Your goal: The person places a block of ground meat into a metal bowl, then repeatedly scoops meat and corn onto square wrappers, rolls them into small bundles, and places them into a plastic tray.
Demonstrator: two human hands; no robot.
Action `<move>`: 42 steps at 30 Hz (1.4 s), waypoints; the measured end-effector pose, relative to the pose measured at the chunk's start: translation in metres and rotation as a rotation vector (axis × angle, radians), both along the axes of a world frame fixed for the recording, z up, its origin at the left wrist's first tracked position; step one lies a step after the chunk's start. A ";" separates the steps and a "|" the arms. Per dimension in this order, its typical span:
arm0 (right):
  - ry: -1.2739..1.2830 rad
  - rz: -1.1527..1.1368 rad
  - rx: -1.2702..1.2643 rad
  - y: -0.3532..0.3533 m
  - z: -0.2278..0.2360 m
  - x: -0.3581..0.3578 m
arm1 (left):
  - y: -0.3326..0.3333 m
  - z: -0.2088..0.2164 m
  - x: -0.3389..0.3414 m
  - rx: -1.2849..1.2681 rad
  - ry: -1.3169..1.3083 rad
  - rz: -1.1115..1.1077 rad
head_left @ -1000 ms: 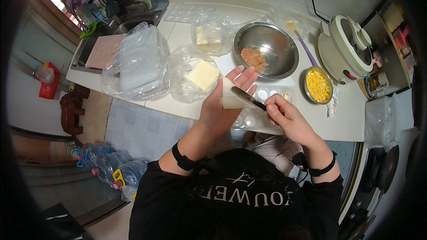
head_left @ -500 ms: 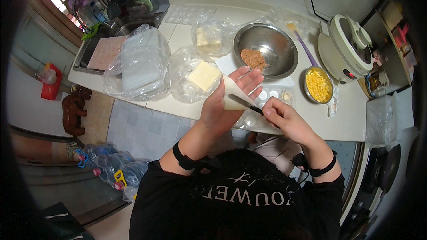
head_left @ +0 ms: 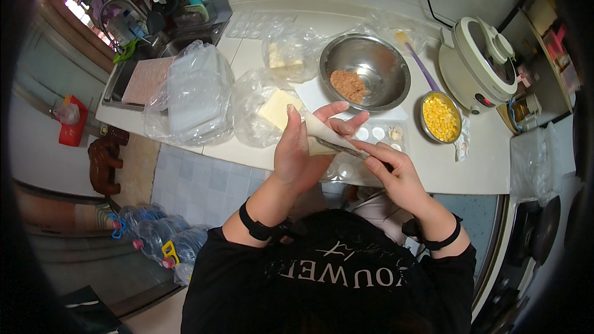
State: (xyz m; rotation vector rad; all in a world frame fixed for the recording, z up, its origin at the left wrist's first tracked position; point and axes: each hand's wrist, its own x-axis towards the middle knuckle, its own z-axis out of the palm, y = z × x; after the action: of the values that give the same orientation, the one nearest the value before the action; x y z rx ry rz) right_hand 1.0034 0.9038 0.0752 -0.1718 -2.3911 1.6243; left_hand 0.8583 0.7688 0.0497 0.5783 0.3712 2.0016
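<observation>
My left hand (head_left: 289, 158) is palm up with its fingers curled, and a thin pale dough wrapper (head_left: 320, 131) lies across it, folded over. In my right hand (head_left: 399, 173) is a small dark-handled knife (head_left: 337, 146), its blade against the wrapper. My right fingertips are close to the wrapper's edge; whether they touch it I cannot tell. Just beyond my left hand, a stack of square wrappers (head_left: 278, 108) sits on a clear plastic bag (head_left: 247, 114). A steel bowl (head_left: 393, 65) past my fingers holds a lump of pinkish minced filling (head_left: 348, 85).
To the right are a small bowl of yellow corn kernels (head_left: 440, 117), a purple-handled brush (head_left: 424, 71) and a white cooker (head_left: 473, 68). A clear compartment tray (head_left: 346, 167) lies partly under my hands. Bagged containers (head_left: 195, 96) stand near the sink (head_left: 120, 96) at left.
The wrapper was spread on my open left palm; now it is folded up and over, with my left fingers curled. My right hand and the knife have moved in closer under the fold.
</observation>
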 end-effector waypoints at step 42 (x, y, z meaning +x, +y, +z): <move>0.244 -0.271 0.841 -0.023 -0.009 0.013 | 0.013 0.027 0.010 -0.257 0.294 0.219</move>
State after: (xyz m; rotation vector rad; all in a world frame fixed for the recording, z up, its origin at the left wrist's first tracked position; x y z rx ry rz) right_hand 1.0161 0.8809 0.0664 -0.1177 -2.4878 0.4179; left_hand 0.8679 0.7818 0.0771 0.6916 0.8904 2.0335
